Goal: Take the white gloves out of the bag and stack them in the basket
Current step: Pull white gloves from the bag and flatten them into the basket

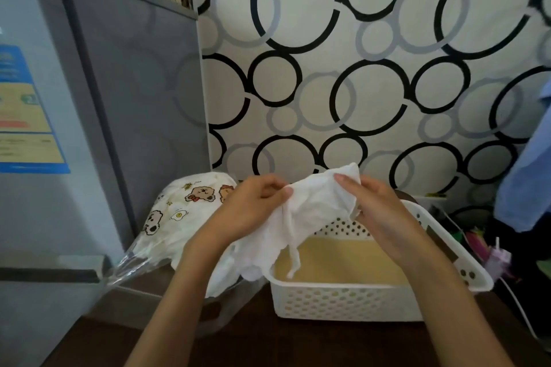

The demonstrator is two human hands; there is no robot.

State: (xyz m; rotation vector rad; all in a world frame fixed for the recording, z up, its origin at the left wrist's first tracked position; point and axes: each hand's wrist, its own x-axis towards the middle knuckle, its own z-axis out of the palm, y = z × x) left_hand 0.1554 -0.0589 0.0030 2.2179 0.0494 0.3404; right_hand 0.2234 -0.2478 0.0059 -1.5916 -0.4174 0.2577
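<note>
I note a circle-patterned wall behind a dark table. At left lies the cartoon-printed bag. My left hand and right hand each pinch a white glove, held above the white basket

a lived-in home corner: circle-patterned wallpaper fills the upper right of the frame, a fridge with a blue energy label stands at the left, and a dark wooden table at the bottom carries a white plastic basket and cartoon-printed bag.
</note>
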